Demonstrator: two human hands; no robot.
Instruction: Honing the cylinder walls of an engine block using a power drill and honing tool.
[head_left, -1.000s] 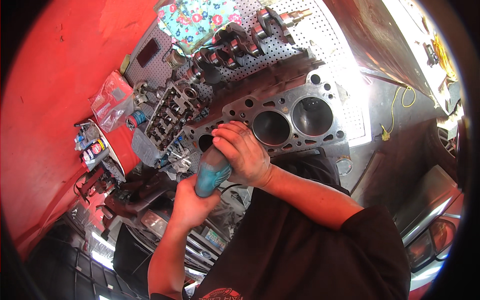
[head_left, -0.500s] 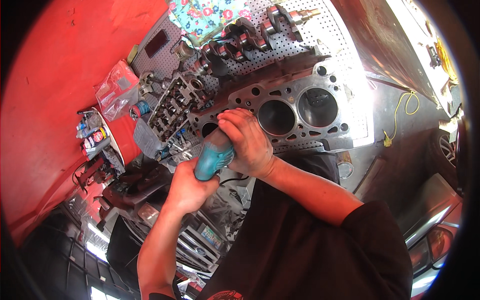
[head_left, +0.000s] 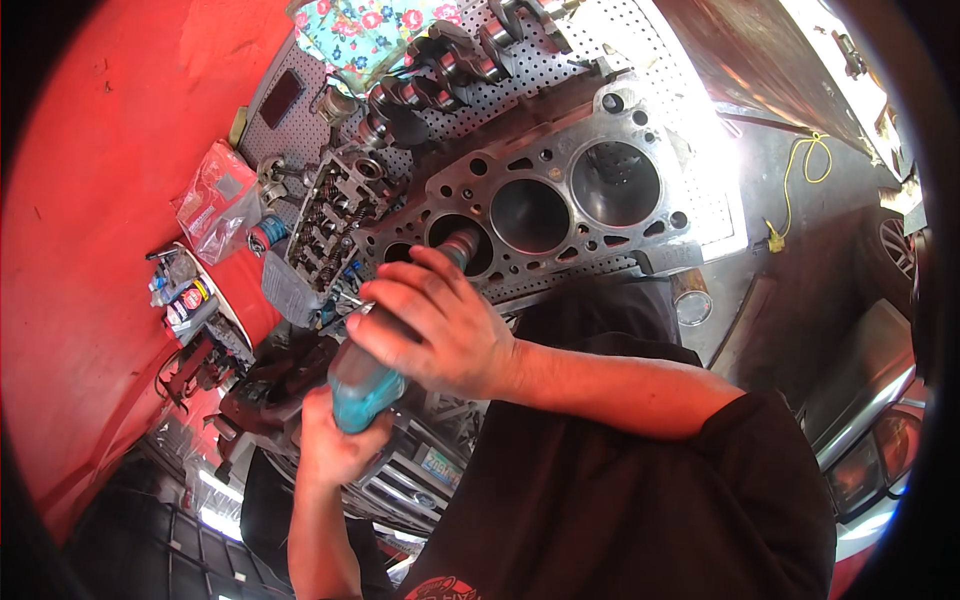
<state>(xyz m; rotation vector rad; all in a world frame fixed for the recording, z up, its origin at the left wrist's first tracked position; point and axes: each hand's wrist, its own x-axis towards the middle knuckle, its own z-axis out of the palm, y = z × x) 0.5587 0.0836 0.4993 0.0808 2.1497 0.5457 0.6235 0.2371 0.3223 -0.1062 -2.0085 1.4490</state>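
Observation:
An engine block (head_left: 655,215) with several round bores lies on a perforated metal tabletop. My left hand (head_left: 338,440) is wrapped round the rear grip of a teal-and-dark power drill (head_left: 362,392). Across the drill's front part lies my right hand (head_left: 430,330), its fingers curled over the body and partly spread. A blurred cylindrical attachment (head_left: 460,245) at the drill's front end sits at the mouth of one bore, tilted; how deep it reaches I cannot tell. The drill's trigger is hidden under my left hand.
Left of the block stands a cylinder head (head_left: 335,215) with springs. A crankshaft (head_left: 440,80) lies behind the block, beside a flowered cloth (head_left: 370,35) and a phone (head_left: 281,98). Plastic bags (head_left: 215,205) rest on the red surface. A yellow cord (head_left: 790,190) hangs at right.
Both hands and the drill have moved down and left, back toward me. The drill's front attachment now shows at a bore that my right hand covered before. The whole view has shifted slightly.

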